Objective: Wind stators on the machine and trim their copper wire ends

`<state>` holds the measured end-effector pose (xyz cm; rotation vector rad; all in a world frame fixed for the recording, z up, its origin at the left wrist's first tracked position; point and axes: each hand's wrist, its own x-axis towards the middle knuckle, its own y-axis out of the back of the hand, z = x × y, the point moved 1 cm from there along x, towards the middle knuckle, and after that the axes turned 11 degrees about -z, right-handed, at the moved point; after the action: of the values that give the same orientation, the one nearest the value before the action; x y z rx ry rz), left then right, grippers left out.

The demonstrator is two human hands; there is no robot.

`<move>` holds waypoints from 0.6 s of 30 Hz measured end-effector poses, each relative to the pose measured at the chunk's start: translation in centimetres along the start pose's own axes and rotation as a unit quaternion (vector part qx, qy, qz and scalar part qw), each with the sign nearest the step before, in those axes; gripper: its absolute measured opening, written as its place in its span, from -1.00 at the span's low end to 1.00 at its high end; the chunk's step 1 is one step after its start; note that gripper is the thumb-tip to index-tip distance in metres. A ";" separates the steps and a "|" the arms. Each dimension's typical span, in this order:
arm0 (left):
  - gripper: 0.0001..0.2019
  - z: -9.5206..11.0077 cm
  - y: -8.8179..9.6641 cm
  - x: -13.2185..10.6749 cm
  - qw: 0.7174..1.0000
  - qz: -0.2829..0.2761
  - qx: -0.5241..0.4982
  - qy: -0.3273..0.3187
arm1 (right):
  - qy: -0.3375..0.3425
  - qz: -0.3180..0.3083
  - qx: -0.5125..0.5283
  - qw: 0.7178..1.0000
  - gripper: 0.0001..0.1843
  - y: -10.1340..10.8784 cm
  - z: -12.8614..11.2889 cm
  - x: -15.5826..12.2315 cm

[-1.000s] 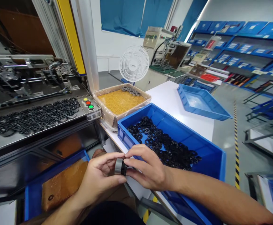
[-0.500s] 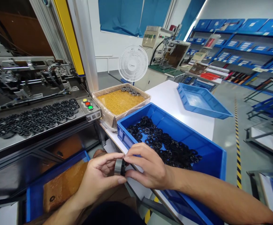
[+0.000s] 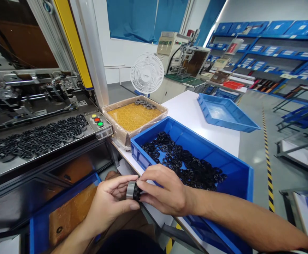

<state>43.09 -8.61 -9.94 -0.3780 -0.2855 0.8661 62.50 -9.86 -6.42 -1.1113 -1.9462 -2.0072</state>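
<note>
On the near side of the blue bin (image 3: 196, 143): one round grey-and-black part (image 3: 130, 190), left hand (image 3: 107, 199) pinching its grey rim, right hand (image 3: 167, 193) gripping its black side; uneven finger pressure possibly risking a slip

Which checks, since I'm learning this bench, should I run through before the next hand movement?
1. Left hand has the grey-and-black part between thumb and fingers: ok.
2. Right hand free for another piece: not ok; its fingers are on the part's black end.
3. Black end fully seated against the grey ring: cannot tell; fingers hide much of it.
4. Black pieces within reach: probably ok; many lie in the blue bin just beyond the right hand.
5. Hands off the green button: ok; both are well apart from it.
</note>
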 end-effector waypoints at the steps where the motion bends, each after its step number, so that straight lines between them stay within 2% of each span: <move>1: -0.48 0.0 0.0 0.1 1.000 -0.001 -0.002 0.002 | -0.001 0.000 0.000 1.000 -0.67 0.0 -0.1 0.0; 4: -0.49 0.0 0.0 0.2 1.000 -0.012 -0.001 0.009 | 0.007 0.002 -0.005 1.000 -0.68 0.2 -0.2 0.2; 7: -0.52 -0.1 0.0 -0.2 0.999 -0.012 0.026 0.017 | -0.013 -0.004 -0.002 1.000 -0.68 0.4 0.0 0.4; 9: -0.54 -0.2 -0.3 -0.9 0.998 -0.017 0.052 0.026 | -0.047 0.008 0.045 0.998 -0.61 0.3 0.3 0.4; 12: -0.55 -0.6 -1.1 -2.0 0.995 -0.013 0.090 0.040 | -0.126 0.039 0.153 0.979 -0.34 -0.3 0.6 0.1; 14: -0.56 -0.8 -1.6 -2.4 0.992 0.008 0.114 0.045 | -0.159 0.039 0.194 0.967 -0.33 -0.9 0.7 0.0; 16: -0.59 -0.9 -1.7 -2.4 0.988 0.022 0.144 0.054 | -0.160 0.006 0.214 0.964 -0.39 -1.3 1.2 0.1; 18: -0.62 -0.8 -1.2 -1.9 0.978 0.024 0.203 0.044 | -0.206 -0.068 0.190 0.958 -0.47 -1.1 2.8 0.0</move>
<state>43.00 -10.98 -10.35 -0.0418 -0.0139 0.9284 63.06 -7.14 -7.59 -1.4013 -2.5322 -1.4352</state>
